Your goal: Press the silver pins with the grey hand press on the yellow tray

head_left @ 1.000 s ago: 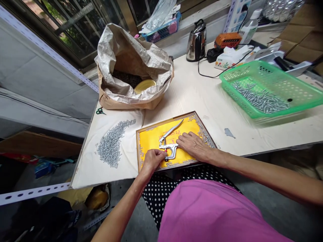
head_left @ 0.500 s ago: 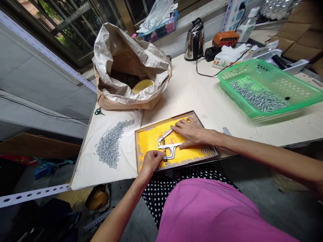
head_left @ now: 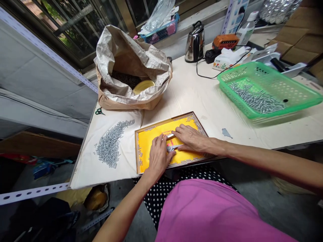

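Note:
Silver snap-fastener pliers (head_left: 173, 148) lie across the shallow tray (head_left: 137, 151) in front of me, above its yellow base. My left hand (head_left: 158, 154) is closed over the pliers' jaw end, fingers on top and thumb along the near side, so the jaws are hidden. With my right hand (head_left: 190, 137) I grip the two handles from the right, fingers on the upper one and thumb at the lower. Small silvery metal pieces (head_left: 140, 156) lie along the tray's edges. To the left, on a white cloth, is a heap of small metal pieces (head_left: 109, 144).
A large open sack (head_left: 131, 102) with a yellow bowl (head_left: 143, 86) inside stands behind the tray. Green-handled scissors (head_left: 100, 111) lie beside it. At right sits a green basket (head_left: 272, 75) of metal pieces. A kettle (head_left: 194, 43) and corded charger (head_left: 225, 41) stand farther back.
My left hand has gone from a pinch at the pliers' lower jaw to covering the whole jaw end. The handles look closer together; my right hand stays on them.

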Demonstrator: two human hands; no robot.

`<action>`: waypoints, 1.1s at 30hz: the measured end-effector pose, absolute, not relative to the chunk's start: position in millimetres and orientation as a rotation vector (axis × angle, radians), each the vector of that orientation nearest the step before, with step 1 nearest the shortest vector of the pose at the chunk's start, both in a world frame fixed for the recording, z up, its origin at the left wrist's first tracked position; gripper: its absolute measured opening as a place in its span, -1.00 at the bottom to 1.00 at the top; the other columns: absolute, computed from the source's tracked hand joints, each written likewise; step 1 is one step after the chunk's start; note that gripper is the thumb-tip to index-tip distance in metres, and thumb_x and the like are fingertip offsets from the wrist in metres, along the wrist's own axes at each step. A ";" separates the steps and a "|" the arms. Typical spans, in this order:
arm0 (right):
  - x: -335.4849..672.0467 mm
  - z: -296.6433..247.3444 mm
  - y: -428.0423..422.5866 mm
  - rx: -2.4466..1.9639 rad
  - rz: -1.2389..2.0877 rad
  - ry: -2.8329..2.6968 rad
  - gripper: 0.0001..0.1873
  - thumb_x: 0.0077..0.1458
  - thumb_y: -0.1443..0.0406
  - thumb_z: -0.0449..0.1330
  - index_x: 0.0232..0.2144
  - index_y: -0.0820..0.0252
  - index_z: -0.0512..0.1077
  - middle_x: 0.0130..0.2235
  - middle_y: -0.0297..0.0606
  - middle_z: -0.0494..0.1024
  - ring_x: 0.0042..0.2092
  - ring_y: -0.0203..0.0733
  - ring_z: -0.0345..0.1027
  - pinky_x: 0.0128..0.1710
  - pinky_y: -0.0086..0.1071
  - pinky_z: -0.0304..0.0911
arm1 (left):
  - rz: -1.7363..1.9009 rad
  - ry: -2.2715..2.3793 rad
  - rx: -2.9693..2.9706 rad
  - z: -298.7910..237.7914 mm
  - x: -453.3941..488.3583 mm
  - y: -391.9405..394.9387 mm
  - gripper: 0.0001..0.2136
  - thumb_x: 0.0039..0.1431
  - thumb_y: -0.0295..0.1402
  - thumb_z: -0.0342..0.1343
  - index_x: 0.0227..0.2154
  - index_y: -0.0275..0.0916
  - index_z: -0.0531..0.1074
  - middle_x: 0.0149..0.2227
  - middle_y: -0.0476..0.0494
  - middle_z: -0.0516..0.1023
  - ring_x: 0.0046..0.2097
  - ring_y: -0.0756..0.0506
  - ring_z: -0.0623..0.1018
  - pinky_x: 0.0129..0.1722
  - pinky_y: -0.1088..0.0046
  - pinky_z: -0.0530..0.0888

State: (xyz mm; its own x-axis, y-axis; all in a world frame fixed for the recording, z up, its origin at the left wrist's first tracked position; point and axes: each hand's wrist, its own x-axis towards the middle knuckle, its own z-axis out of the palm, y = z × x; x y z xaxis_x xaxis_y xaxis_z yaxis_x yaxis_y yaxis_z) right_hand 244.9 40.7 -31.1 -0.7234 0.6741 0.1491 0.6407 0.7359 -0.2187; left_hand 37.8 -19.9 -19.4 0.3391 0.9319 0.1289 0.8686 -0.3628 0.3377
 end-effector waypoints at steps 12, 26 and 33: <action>228.5 -34.0 36.5 -1.266 0.095 -2.743 -0.84 0.21 0.39 0.13 -0.14 0.29 0.40 -0.17 -0.01 0.49 -0.12 0.03 0.31 -0.16 -0.17 0.23 | -0.029 1.563 2.580 -11.4 53.0 12.6 -0.61 0.22 -0.33 0.13 0.09 -0.29 0.30 -0.01 -0.31 0.47 0.03 -0.27 0.42 0.00 0.16 0.45; 222.8 -42.1 49.7 -1.125 0.224 -2.828 -0.84 0.28 0.45 0.04 -0.20 0.25 0.41 -0.22 -0.11 0.51 -0.13 -0.06 0.30 -0.23 -0.28 0.19 | -0.022 1.654 2.507 -14.7 45.3 20.4 -0.92 0.30 -0.35 0.10 -0.24 -0.24 0.44 -0.16 -0.26 0.51 -0.04 -0.24 0.45 -0.10 0.23 0.46; 221.2 -45.3 52.1 -0.987 0.047 -2.661 -0.71 0.28 0.31 0.13 0.03 0.27 0.38 -0.03 -0.01 0.47 -0.02 0.03 0.25 -0.09 -0.18 0.17 | 0.428 1.671 2.483 -24.2 24.3 14.4 -0.52 0.31 -0.19 0.11 0.21 -0.24 0.23 0.20 -0.36 0.36 0.21 -0.30 0.37 0.16 0.07 0.39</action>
State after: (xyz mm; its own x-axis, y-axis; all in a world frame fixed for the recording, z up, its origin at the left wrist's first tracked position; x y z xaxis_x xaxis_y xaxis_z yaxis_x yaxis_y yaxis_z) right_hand 221.2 52.1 -45.3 -0.7180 0.6421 0.2686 0.6322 0.7631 -0.1342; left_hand 24.3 14.4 -24.2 0.3510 0.9214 0.1667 0.8879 -0.3841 0.2531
